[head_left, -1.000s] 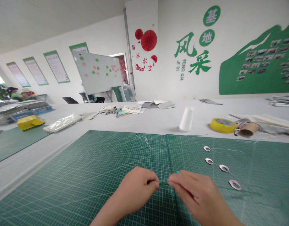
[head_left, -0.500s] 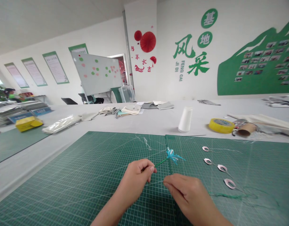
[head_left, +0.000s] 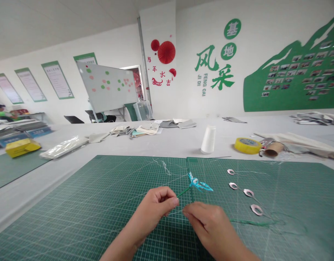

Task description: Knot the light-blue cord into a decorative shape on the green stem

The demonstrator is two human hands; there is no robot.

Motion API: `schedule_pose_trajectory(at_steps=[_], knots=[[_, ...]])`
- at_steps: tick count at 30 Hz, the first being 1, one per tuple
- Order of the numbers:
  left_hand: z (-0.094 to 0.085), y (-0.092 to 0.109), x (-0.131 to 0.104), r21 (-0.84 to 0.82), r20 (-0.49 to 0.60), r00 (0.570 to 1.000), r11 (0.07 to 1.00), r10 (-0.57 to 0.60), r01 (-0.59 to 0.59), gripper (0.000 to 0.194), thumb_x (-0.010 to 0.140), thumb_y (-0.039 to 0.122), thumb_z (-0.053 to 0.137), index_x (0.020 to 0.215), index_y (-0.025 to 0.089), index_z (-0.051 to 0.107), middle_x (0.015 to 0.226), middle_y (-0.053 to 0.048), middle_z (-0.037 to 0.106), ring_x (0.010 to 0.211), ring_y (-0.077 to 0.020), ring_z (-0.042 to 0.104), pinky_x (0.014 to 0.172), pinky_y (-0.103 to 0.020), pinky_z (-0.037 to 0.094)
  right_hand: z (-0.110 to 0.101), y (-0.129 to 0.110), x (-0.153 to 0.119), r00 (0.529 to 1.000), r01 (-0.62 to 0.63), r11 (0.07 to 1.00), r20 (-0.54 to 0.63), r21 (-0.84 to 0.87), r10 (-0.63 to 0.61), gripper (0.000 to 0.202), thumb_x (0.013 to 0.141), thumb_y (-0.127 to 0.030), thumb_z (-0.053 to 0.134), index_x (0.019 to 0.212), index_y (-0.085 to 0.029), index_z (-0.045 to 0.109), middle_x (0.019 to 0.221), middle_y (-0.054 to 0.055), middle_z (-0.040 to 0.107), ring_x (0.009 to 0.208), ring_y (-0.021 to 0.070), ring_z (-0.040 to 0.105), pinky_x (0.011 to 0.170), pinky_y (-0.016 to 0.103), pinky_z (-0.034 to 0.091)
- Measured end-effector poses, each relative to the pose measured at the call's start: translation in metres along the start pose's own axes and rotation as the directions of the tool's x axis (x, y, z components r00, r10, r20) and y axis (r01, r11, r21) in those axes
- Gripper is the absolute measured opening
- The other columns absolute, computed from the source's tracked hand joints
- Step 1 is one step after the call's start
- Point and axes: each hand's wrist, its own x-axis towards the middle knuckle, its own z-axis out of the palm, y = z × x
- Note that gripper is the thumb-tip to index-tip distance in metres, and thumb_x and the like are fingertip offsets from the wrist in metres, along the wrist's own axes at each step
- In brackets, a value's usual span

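Observation:
My left hand (head_left: 163, 203) pinches the green stem of a small blue flower (head_left: 197, 182), whose head points up and to the right above the green cutting mat (head_left: 123, 188). Just right of it, my right hand (head_left: 206, 221) is closed, thumb and fingertips pressed together; a thin pale line, perhaps thread, runs between the hands, but what the fingertips hold is too small to make out. On the mat to the right lie several pale pink rings with thin tails, among them one ring (head_left: 256, 210). Green thread (head_left: 251, 222) lies beside my right hand.
A white cone (head_left: 208, 140) stands behind the mats. Yellow tape (head_left: 247, 145), a cardboard tube (head_left: 274, 149) and cloth lie at the right. Fabric scraps (head_left: 147, 129), a plastic packet (head_left: 65, 147) and a yellow box (head_left: 22, 147) are at the left. A person sits far left.
The blue flower has turned on its stem, showing its petals from another side. My right hand has come slightly closer to my left. The camera view has shifted a little.

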Motion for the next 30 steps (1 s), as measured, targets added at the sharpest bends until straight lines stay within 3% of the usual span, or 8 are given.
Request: schedule_pose_trajectory(at_steps=[6,18,30], knots=[[0.002,-0.003,0.001,0.078,0.026,0.999,0.996,0.029,-0.031,0.024,0.083,0.036,0.056,0.07,0.017,0.059,0.051,0.007,0.038,0.048,-0.0091,0.028,0.049,-0.022,0.022,0.003,0.0,-0.002,1.0,-0.005,1.0,0.014,0.017,0.005,0.031,0.094,-0.021,0.042,0.074,-0.021,0.066,0.067,0.001,0.067,0.063,0.0142,0.064,0.06,0.022,0.043],[0.007,-0.013,0.008,0.112,0.065,0.995,0.99,0.077,-0.084,0.029,0.084,0.039,0.052,0.067,0.016,0.055,0.048,0.007,0.037,0.045,-0.0086,0.028,0.047,-0.021,0.022,0.008,0.004,-0.006,0.999,0.016,1.0,0.041,0.001,-0.016,0.026,0.091,-0.014,0.044,0.072,-0.02,0.06,0.068,0.0,0.066,0.063,0.013,0.062,0.058,0.022,0.038],[0.025,-0.022,0.011,-0.104,0.118,0.99,0.992,0.076,-0.064,0.038,0.082,0.049,0.054,0.063,0.018,0.046,0.048,0.008,0.035,0.043,-0.0068,0.023,0.045,-0.021,0.017,0.012,0.004,-0.007,0.999,0.043,0.999,0.01,0.032,-0.043,0.032,0.093,-0.015,0.041,0.068,-0.017,0.062,0.064,0.003,0.064,0.057,0.0125,0.059,0.055,0.022,0.037]])
